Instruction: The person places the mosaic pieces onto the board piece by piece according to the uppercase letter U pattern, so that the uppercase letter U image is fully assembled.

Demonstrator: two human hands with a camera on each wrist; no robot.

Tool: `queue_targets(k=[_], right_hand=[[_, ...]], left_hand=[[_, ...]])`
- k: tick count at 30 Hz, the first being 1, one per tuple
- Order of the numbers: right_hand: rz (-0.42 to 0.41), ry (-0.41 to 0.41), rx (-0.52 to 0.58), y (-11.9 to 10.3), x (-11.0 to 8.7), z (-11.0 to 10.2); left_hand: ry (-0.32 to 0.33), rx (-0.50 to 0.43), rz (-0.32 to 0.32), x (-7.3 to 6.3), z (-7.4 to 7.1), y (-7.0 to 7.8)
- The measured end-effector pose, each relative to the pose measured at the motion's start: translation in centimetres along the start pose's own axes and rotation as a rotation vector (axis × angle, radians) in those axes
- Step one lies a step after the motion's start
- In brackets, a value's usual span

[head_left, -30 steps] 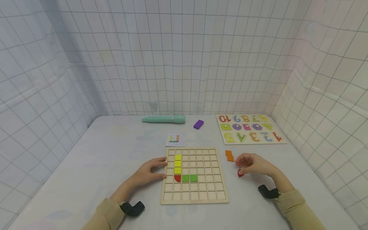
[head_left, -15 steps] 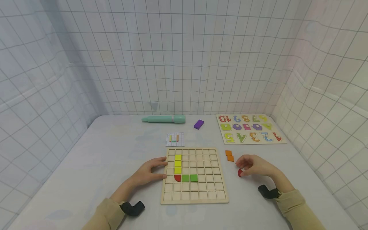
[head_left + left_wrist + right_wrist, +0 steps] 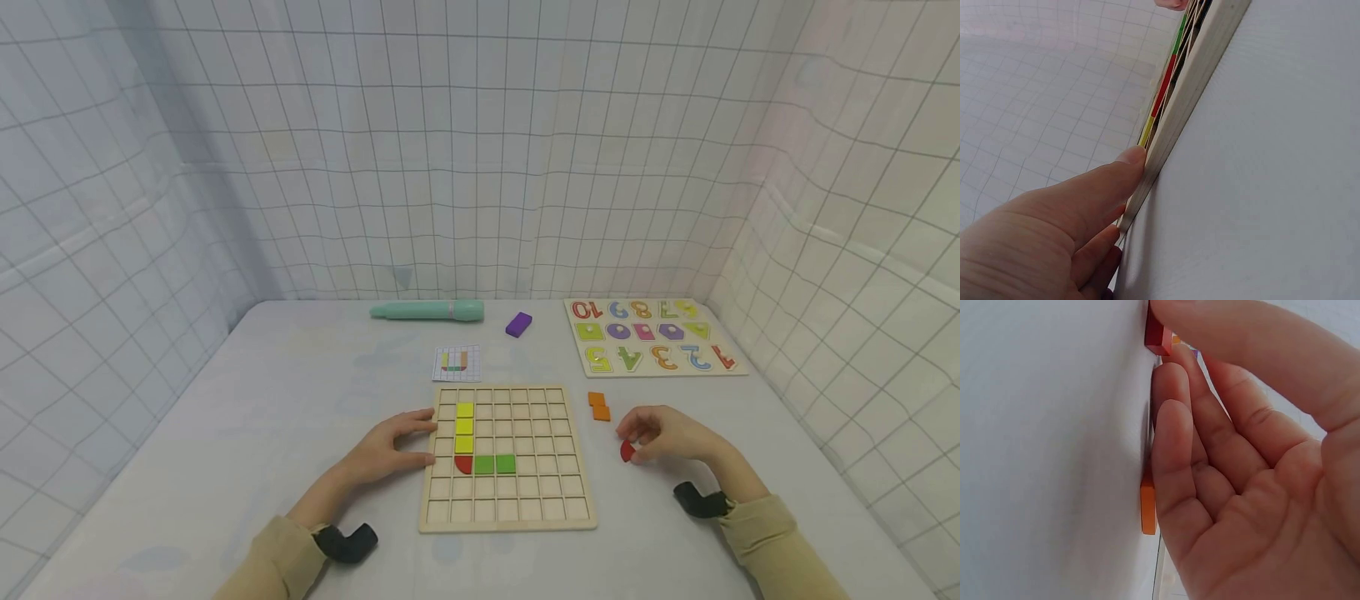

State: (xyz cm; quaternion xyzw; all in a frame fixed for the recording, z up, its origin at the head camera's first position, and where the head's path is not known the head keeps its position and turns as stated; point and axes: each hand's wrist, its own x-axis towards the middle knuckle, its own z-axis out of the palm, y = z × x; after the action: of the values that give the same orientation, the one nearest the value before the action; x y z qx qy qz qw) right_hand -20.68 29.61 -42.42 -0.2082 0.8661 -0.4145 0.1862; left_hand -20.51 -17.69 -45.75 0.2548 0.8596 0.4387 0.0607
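A square wooden grid board (image 3: pixel 551 527) lies on the table. In it sit several yellow squares (image 3: pixel 464 427), a red rounded tile (image 3: pixel 463 465) and two green squares (image 3: pixel 495 464), forming an L. My left hand (image 3: pixel 384 450) touches the board's left side with extended fingers and thumb; the left wrist view has the thumb (image 3: pixel 1130 155) against the edge. To the right of the board, my right hand (image 3: pixel 663 433) has its thumb on a loose red tile (image 3: pixel 627 451) lying on the table. Its other fingers (image 3: pixel 1174 434) bend loosely beside the tile.
Two orange squares (image 3: pixel 598 407) lie between board and right hand. Behind the board are a small pattern card (image 3: pixel 457 364), a teal marker (image 3: pixel 427 311) and a purple block (image 3: pixel 518 324). A number puzzle board (image 3: pixel 652 337) lies at the back right. Grid-patterned cloth walls enclose the table.
The loose red tile has turned on the table under my right thumb. My right hand has shifted slightly right. My left hand and the board stay where they were.
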Motion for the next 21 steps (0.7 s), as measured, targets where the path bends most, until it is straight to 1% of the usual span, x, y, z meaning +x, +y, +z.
queue_targets(k=[9,17,21], right_hand=[[-0.012,0.005,-0.02,0.01,0.01,0.08],[-0.009,0.006,-0.035,-0.06,0.06,0.14],[-0.013,0.006,-0.059,0.08,0.14,0.18]], left_hand=[[0.0,-0.012,-0.002,-0.03,-0.07,0.22],[0.001,-0.007,0.015,-0.04,-0.08,0.2],[0.002,-0.004,0.01,-0.02,-0.02,0.2]])
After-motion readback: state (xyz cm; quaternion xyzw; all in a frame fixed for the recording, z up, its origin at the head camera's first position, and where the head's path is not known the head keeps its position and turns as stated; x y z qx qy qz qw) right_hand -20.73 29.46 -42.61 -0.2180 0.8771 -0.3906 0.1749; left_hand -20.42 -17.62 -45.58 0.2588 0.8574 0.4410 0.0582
